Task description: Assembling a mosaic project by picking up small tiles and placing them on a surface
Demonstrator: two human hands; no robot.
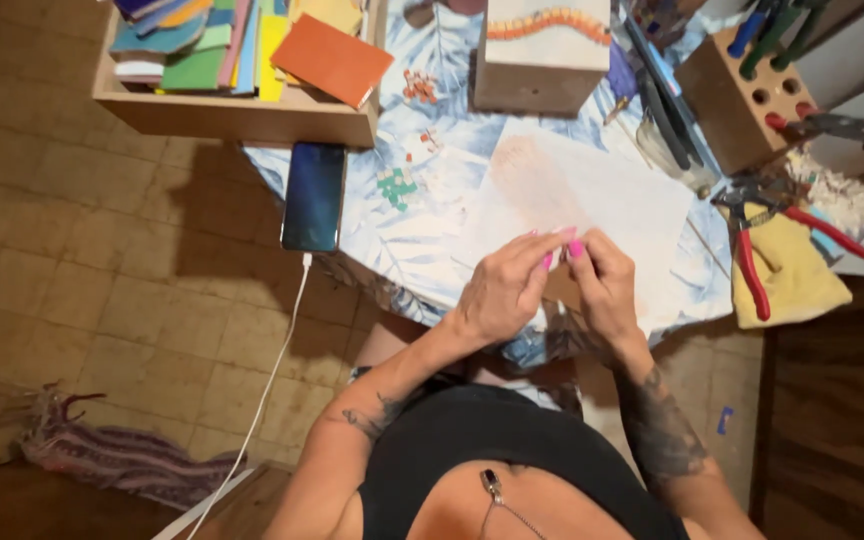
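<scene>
My hands (552,275) pinch something tiny, hidden, over the white sheet (592,195); few tiles (396,186) laid, most unplaced.

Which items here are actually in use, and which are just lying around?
In use: left hand and right hand, fingertips pinched together over the white sheet.

Lying about: phone, red-handled pliers, yellow cloth, tray of coloured tiles.

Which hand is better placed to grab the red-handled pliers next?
Right, probably. The right hand is nearer the red-handled pliers, which lie on the yellow cloth to its right. The left hand would have to cross over. Both hands meet at the fingertips over the white sheet.
</scene>
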